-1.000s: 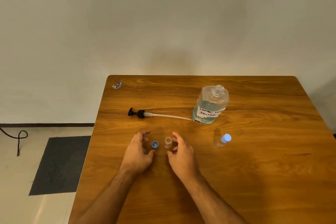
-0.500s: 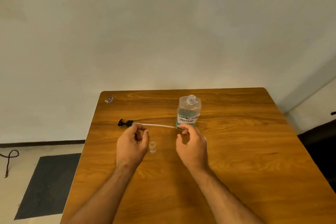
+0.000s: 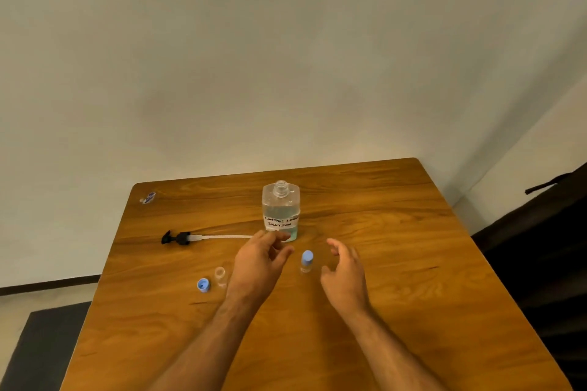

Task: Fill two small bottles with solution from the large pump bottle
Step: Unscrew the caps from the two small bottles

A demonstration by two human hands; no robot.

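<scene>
Uncapping step, likely: both hands empty and loosely spread, left hand (image 3: 259,263) and right hand (image 3: 344,271) flanking the capped small bottle (image 3: 306,261) mid-table, near the open large bottle (image 3: 280,210); next, pinching and twisting its cap.

Warm orange-brown wooden table (image 3: 397,263) with darker wavy grain streaks all over, set against a plain off-white wall (image 3: 254,57) and a dark grey floor mat (image 3: 38,346) down at the left. Clear plastic large bottle (image 3: 280,211) with pale blue-green liquid and a white label with black handwriting, plus a black pump head (image 3: 176,237) on a white tube (image 3: 228,236). Light blue round cap (image 3: 203,284) lying loose, a see-through little bottle (image 3: 220,276) next to it, and a matching light blue cap on the other clear small bottle (image 3: 306,261).
</scene>
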